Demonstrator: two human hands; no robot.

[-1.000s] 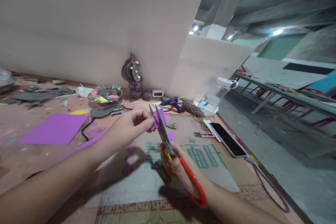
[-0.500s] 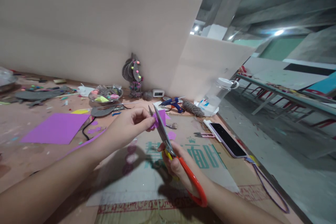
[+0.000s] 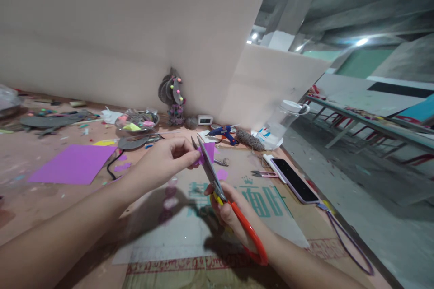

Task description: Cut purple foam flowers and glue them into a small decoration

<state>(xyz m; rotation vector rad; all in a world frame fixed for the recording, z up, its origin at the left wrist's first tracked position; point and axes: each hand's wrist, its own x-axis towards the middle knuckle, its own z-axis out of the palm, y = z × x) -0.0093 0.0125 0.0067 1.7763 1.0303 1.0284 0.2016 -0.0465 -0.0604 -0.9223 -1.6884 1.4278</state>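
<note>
Pinched between the thumb and fingers of my left hand (image 3: 172,156) is a small piece of purple paper (image 3: 209,151). My right hand (image 3: 230,212) is closed around the red and yellow handles of a pair of scissors (image 3: 249,230). The blades point up and away from me, slightly apart, and lie across the purple piece beside my left fingertips. Under both hands lies a translucent sheet (image 3: 152,230) over a board with green printed characters. A purple scrap (image 3: 222,174) rests just behind the scissors. A larger purple sheet (image 3: 71,165) lies to the left.
At the back stand a dish of colourful bits (image 3: 135,122), a grey ornament with beads (image 3: 172,97), a blue glue gun (image 3: 224,133) and grey yarn (image 3: 249,139). On the right are pink thread snips (image 3: 266,174), a phone (image 3: 294,180) and a clear bottle (image 3: 280,122) near the table edge.
Both hands keep nearly the same place. The blades look slightly more closed across the purple paper, and the view has shifted a little.
</note>
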